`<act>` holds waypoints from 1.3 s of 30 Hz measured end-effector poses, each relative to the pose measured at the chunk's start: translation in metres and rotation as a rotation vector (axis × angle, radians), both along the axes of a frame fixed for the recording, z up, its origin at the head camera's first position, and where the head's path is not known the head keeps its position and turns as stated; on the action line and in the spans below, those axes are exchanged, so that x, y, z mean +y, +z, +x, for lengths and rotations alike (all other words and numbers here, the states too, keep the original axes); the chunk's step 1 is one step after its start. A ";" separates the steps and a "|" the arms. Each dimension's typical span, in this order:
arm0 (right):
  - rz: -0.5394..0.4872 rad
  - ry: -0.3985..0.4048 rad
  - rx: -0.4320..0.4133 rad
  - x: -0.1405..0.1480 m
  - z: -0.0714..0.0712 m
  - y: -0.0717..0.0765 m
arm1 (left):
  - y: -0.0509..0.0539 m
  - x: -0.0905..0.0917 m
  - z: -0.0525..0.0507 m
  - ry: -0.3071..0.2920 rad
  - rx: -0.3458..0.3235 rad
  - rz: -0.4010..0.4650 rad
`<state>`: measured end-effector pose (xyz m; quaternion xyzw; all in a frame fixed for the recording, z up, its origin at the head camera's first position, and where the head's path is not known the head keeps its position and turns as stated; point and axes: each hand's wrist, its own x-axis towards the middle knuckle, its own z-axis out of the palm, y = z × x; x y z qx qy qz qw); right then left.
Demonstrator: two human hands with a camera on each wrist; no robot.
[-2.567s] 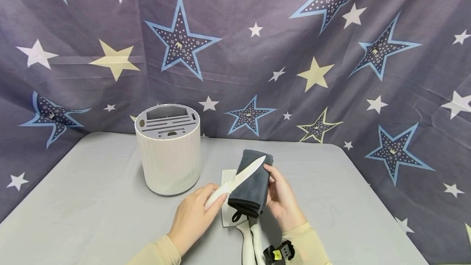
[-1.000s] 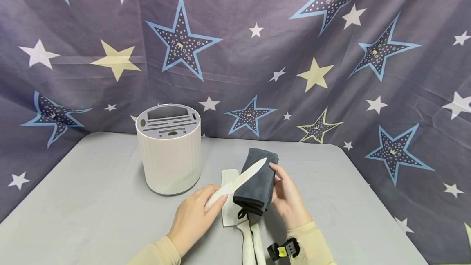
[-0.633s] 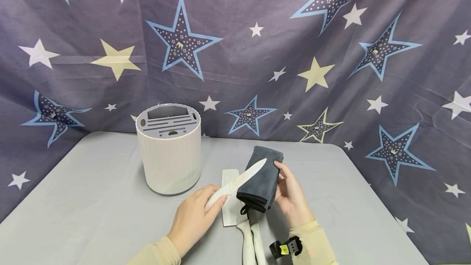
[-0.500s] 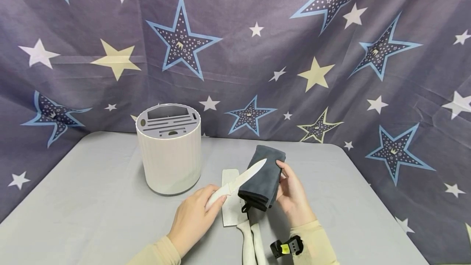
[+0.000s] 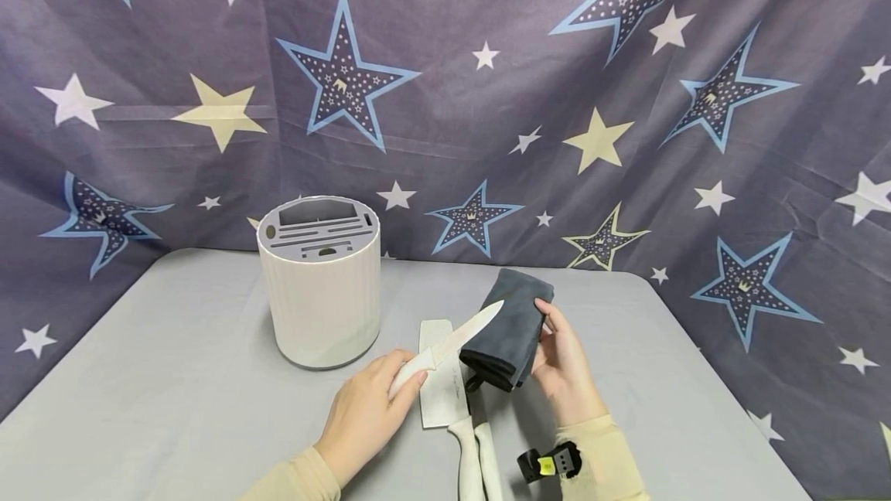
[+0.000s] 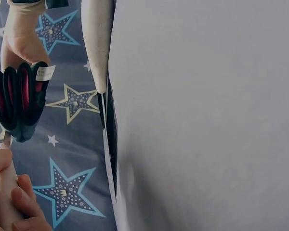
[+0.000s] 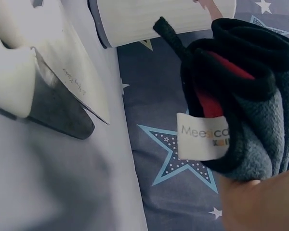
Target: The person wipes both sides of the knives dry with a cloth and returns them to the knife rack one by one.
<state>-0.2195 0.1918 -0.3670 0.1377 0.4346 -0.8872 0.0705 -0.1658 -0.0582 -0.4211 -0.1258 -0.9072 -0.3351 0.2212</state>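
Curled round its white handle, the left hand (image 5: 365, 408) grips a kitchen knife (image 5: 448, 346), blade slanting toward the back-right corner of the tabletop (image 5: 174, 408). Its right counterpart, the right hand (image 5: 565, 369), holds a folded grey cloth (image 5: 511, 331) by the side facing the table's right edge. Both things are raised off the surface.

What has just changed is the cloth's place: over the last couple of seconds it has shifted toward the back-right corner, while the knife has barely moved. Only the tip end of the blade now overlaps the cloth in the head view, so the two look close to parting; whether they touch, I cannot tell.

That shift also bares more of the cleaver (image 5: 441, 400) lying beneath, including lettering on its blade. A second knife (image 5: 489, 462) lies beside it, handles of both pointing toward the near edge. Near the back edge, closer to the left corner, stands a round white knife block (image 5: 320, 315), its slotted top showing no knives.
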 end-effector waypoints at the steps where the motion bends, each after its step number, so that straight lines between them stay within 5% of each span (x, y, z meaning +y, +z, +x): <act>1: -0.006 -0.002 0.002 0.001 0.000 0.001 | 0.000 0.000 0.000 -0.003 -0.008 0.001; 8: -0.033 -0.008 0.007 0.007 0.000 0.005 | 0.003 0.001 0.003 -0.021 -0.082 -0.013; 18: -0.062 -0.022 0.014 0.012 -0.001 0.010 | 0.001 0.002 0.006 -0.050 -0.103 -0.054; 29: -0.169 -0.058 0.085 0.016 0.000 0.016 | 0.005 0.003 0.004 -0.120 -0.199 0.001; 39: -0.136 -0.049 0.085 0.014 0.002 0.015 | 0.007 0.005 0.001 -0.149 -0.253 0.098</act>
